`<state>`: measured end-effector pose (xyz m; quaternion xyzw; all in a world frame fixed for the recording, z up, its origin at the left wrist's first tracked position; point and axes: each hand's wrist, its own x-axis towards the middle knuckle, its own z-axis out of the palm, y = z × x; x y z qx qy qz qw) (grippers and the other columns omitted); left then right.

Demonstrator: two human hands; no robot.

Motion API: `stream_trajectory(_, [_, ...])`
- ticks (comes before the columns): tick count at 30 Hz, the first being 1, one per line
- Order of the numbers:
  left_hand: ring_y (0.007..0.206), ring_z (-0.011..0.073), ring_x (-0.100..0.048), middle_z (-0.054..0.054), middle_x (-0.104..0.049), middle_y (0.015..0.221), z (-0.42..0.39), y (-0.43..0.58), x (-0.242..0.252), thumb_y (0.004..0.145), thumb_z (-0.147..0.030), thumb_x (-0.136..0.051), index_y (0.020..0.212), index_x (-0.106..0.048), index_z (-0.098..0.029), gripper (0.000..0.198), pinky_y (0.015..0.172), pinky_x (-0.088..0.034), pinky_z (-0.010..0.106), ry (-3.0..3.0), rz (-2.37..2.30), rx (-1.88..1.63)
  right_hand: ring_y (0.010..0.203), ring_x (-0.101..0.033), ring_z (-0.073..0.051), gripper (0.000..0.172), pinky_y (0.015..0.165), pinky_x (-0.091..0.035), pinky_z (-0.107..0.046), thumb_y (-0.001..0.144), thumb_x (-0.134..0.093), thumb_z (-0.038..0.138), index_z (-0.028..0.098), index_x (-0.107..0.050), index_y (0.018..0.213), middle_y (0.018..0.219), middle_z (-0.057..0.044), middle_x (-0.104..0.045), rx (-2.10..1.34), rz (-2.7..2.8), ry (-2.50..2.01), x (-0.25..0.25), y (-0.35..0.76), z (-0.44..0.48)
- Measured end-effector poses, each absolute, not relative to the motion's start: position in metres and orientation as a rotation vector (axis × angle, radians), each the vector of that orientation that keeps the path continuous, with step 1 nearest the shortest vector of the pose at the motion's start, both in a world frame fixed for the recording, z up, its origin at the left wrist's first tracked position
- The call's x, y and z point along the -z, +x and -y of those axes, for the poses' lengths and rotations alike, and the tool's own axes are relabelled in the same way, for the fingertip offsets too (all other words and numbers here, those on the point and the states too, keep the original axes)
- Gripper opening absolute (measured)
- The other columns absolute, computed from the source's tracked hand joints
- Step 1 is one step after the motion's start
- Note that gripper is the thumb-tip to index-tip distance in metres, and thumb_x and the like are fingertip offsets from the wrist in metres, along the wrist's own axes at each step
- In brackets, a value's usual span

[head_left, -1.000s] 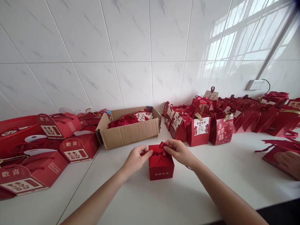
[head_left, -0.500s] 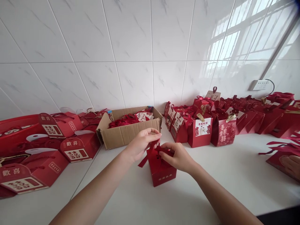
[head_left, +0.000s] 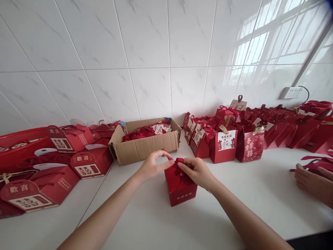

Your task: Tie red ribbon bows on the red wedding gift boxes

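Observation:
A small red gift box with pale lettering on its front stands upright on the white table before me. My left hand is at the box's top left, thumb and fingers pinched on a red ribbon, of which only a bit shows. From the other side my right hand pinches the red ribbon, a short loop of it rising at the fingertips above the box's folded top. Fingers hide part of the ribbon and the lid.
Behind the box sits an open cardboard box of red ribbons and tags. Red handled boxes and a red basin occupy the left. Finished-looking red gift bags line the right. Another person's hand is at the far right.
My hands have drawn slightly apart, and the ribbon tail hanging left of the box is out of sight. The ribbon now forms a small loop on top. The other person's hand moved further into view.

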<state>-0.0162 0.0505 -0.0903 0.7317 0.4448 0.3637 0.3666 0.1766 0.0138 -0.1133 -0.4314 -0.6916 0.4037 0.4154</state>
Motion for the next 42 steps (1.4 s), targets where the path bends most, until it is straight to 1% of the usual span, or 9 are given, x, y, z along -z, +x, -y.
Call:
stream_trajectory(5, [0.093,0.0227,-0.062,0.006,-0.069,0.092,-0.029,-0.007,0.102,0.077,-0.036,-0.065,0.076,-0.065,-0.02,0.016,0.091,-0.044,0.036,1.915,-1.109,-1.016,0.061,-0.062,-0.017,0.032,0.055,-0.044,-0.026,0.086,-0.05,0.048,0.019,-0.055,0.074,0.066,-0.004,-0.067,-1.006,1.67,-1.072,0.118,0.174,-0.014])
stream_trajectory(8, [0.094,0.0202,-0.062,0.005,-0.068,0.091,-0.02,-0.003,0.103,0.082,-0.033,-0.058,0.074,-0.059,-0.02,0.015,0.09,-0.045,0.033,1.937,-1.05,-1.029,0.061,-0.064,-0.019,0.031,0.055,-0.046,-0.027,0.082,-0.057,0.048,0.023,-0.042,0.089,0.065,-0.002,-0.068,-1.057,1.517,-1.06,0.123,0.172,-0.014])
stream_trajectory(11, [0.085,0.0181,-0.063,0.004,-0.066,0.085,-0.015,-0.001,0.102,0.081,-0.03,-0.058,0.076,-0.054,-0.02,0.013,0.079,-0.049,0.03,1.947,-1.01,-1.009,0.055,-0.062,-0.017,0.035,0.051,-0.044,-0.025,0.079,-0.062,0.046,0.025,-0.034,0.088,0.059,0.003,-0.065,-1.036,1.478,-1.063,0.125,0.17,-0.014])
stream_trajectory(14, [0.081,0.0172,-0.064,0.003,-0.067,0.085,-0.015,0.002,0.104,0.078,-0.028,-0.063,0.083,-0.055,-0.02,0.012,0.074,-0.05,0.027,1.951,-1.045,-1.04,0.054,-0.059,-0.016,0.026,0.049,-0.042,-0.024,0.082,-0.059,0.044,0.023,-0.046,0.087,0.06,0.001,-0.065,-0.941,1.56,-1.093,0.123,0.17,-0.012])
stream_trajectory(19, [0.083,0.0176,-0.065,0.003,-0.068,0.083,-0.019,0.002,0.111,0.079,-0.026,-0.062,0.078,-0.06,-0.019,0.007,0.079,-0.05,0.028,1.981,-1.091,-1.108,0.074,-0.065,-0.02,0.019,0.066,-0.05,-0.03,0.078,-0.066,0.039,0.022,-0.068,0.085,0.084,-0.005,-0.071,-0.838,1.701,-1.147,0.118,0.171,-0.007])
stream_trajectory(27, [0.076,0.0177,-0.067,0.002,-0.071,0.077,-0.024,-0.001,0.121,0.077,-0.019,-0.063,0.074,-0.065,-0.019,0.003,0.074,-0.051,0.029,2.025,-1.154,-1.201,0.072,-0.059,-0.017,0.013,0.069,-0.05,-0.032,0.081,-0.061,0.021,0.022,-0.074,0.08,0.086,-0.005,-0.059,-0.516,1.797,-1.151,0.126,0.172,-0.007])
stream_trajectory(30, [0.073,0.0161,-0.066,0.001,-0.072,0.078,-0.025,0.0,0.122,0.078,-0.015,-0.06,0.076,-0.066,-0.02,0.008,0.07,-0.051,0.027,2.057,-1.144,-1.242,0.079,-0.059,-0.019,0.015,0.075,-0.048,-0.035,0.083,-0.059,0.024,0.019,-0.072,0.077,0.089,-0.007,-0.058,-0.578,1.769,-1.162,0.127,0.172,-0.008])
stream_trajectory(37, [0.078,0.0145,-0.067,0.001,-0.072,0.08,-0.028,-0.002,0.127,0.082,-0.017,-0.056,0.077,-0.066,-0.02,0.011,0.072,-0.051,0.024,2.092,-1.042,-1.279,0.125,-0.043,-0.029,0.035,0.088,-0.043,-0.037,0.087,-0.052,0.043,0.017,-0.065,0.068,0.133,-0.011,-0.047,-1.105,1.682,-1.043,0.124,0.175,-0.009])
stream_trajectory(42, [0.077,0.0144,-0.066,0.002,-0.069,0.081,-0.034,-0.002,0.123,0.082,-0.023,-0.06,0.082,-0.06,-0.019,0.004,0.065,-0.051,0.023,2.033,-1.037,-1.24,0.13,-0.038,-0.029,0.034,0.091,-0.042,-0.036,0.087,-0.054,0.046,0.018,-0.067,0.072,0.139,-0.009,-0.044,-1.248,1.594,-0.938,0.129,0.172,-0.01])
